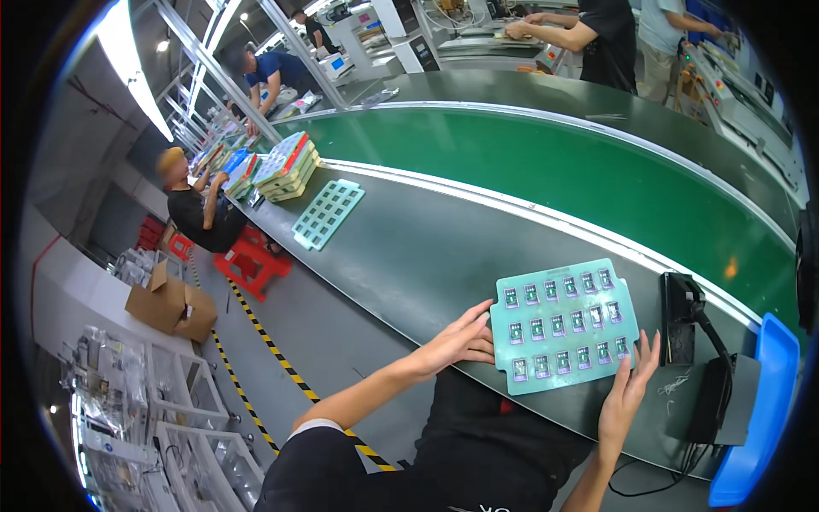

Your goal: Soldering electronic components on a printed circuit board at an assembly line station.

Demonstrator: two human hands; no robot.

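Observation:
A light green tray point(567, 343) with notched edges lies at the table's front edge before me, slightly turned. Three rows of small dark and green electronic parts point(558, 325) sit in its pockets. My left hand point(461, 343) grips the tray's left edge, with the fingers partly hidden at its side. At the opposite edge, my right hand point(627, 394) has its fingers up along the lower right corner. Between them the two hands hold the tray.
A black stand point(678, 320) with a cable and a dark box point(729, 401) are right of the tray, beside a blue bin point(768, 392). A green conveyor belt point(512, 154) runs behind. Another tray point(328, 213) and stacked trays point(286, 171) lie leftward, near a seated co-worker.

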